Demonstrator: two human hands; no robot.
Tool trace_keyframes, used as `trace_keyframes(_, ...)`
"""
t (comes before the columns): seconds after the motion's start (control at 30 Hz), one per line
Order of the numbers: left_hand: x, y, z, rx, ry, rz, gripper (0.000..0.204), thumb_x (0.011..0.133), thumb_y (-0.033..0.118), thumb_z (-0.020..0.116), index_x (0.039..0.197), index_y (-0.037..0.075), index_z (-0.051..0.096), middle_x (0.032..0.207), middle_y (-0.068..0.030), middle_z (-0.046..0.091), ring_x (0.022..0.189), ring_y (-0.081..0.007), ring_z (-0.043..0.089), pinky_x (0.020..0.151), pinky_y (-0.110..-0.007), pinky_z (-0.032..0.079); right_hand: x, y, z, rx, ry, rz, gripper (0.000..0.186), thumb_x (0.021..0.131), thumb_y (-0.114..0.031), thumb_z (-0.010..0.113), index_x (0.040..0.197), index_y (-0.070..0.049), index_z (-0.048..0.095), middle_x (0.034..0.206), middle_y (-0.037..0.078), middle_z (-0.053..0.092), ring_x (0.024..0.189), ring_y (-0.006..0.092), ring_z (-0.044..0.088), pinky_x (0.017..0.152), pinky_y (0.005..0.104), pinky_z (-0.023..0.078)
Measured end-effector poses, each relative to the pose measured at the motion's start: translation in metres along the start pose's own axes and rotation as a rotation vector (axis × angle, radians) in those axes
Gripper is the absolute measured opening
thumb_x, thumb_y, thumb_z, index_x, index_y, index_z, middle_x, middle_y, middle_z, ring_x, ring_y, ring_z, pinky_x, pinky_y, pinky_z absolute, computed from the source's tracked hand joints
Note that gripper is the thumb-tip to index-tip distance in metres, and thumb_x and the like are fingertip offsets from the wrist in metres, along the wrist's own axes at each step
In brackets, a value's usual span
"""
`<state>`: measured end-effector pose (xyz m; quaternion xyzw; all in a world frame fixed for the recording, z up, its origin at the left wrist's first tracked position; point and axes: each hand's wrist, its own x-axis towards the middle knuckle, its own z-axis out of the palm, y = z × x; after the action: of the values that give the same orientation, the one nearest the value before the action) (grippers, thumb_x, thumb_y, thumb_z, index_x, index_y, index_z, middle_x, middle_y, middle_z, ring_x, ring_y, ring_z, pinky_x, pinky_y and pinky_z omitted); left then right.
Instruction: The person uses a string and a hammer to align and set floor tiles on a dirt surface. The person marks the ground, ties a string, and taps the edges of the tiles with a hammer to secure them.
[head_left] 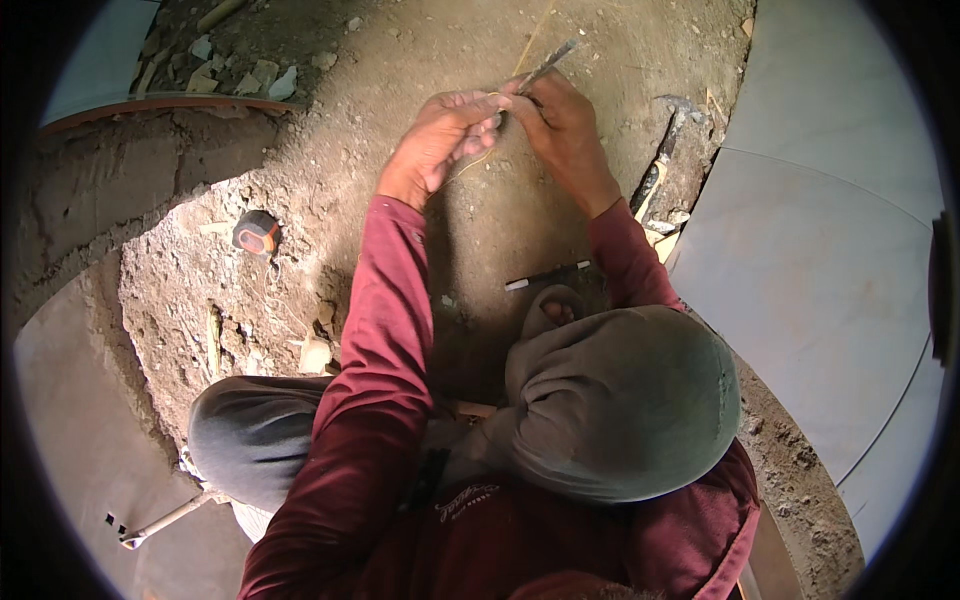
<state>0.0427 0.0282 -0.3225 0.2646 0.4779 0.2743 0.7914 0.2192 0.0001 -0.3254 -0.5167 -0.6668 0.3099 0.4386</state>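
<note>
My two hands meet over the dirt floor (500, 225) at the top middle. My left hand (440, 140) is closed, its thumb and forefinger pinching a thin yellow string (470, 167). The string also runs on beyond my hands toward the top edge. My right hand (565, 135) is closed around a slim dark rod-like tool (550, 63) that points up and right; its exact kind is unclear. The fingertips of both hands touch or nearly touch, hiding where string and tool come together. Between my forearms and my bent right knee, a black marker with white ends (548, 275) lies on the dirt.
A black and orange tape measure (257, 235) lies to the left. A hammer (665, 150) rests at right, beside large grey floor tiles (810, 240). Broken stones (262, 75) are heaped at the far left. A pale-handled tool (165, 520) lies at the lower left.
</note>
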Motion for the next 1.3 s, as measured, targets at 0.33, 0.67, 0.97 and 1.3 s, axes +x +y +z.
trace_keyframes(0.33,-0.001,-0.013,-0.027,0.296,-0.067,0.083,0.022,0.092,0.025,0.075,0.085,0.005,0.069,0.071,0.0016,0.060,0.058,-0.0050,0.049,0.051,-0.021,0.036,-0.023,-0.011,0.012,-0.053,-0.038,-0.029,0.010,0.095,-0.010,0.062,0.100,-0.001,0.064,0.094,0.015,0.060,0.084,0.0347,0.063,0.073,0.0423,0.051)
trace_keyframes(0.67,-0.010,-0.009,-0.032,0.466,-0.018,0.091,0.024,0.094,0.028,0.067,0.091,0.005,0.071,0.075,0.0010,0.061,0.069,-0.0107,0.053,0.064,-0.028,0.043,-0.024,-0.012,0.023,-0.086,-0.027,-0.036,0.013,0.094,-0.011,0.066,0.102,-0.001,0.064,0.095,0.018,0.057,0.089,0.0378,0.060,0.076,0.0461,0.049)
trace_keyframes(0.97,-0.059,0.008,0.017,0.390,-0.037,0.389,0.036,0.094,0.010,0.061,0.129,0.000,0.060,0.117,-0.0060,0.064,0.108,-0.0150,0.059,0.098,-0.029,0.046,-0.027,-0.015,0.020,-0.071,0.017,-0.047,0.007,0.092,-0.005,0.061,0.096,-0.001,0.057,0.093,0.020,0.053,0.086,0.0433,0.057,0.073,0.0508,0.048)
trace_keyframes(1.3,-0.051,-0.012,0.049,0.719,0.046,0.643,0.037,0.099,0.029,0.064,0.118,-0.003,0.069,0.124,-0.0183,0.066,0.115,-0.0329,0.063,0.100,-0.038,0.048,-0.058,-0.017,0.008,-0.112,-0.095,-0.002,0.028,0.089,-0.004,0.058,0.116,0.002,0.061,0.115,0.023,0.065,0.102,0.0442,0.063,0.084,0.0472,0.052)
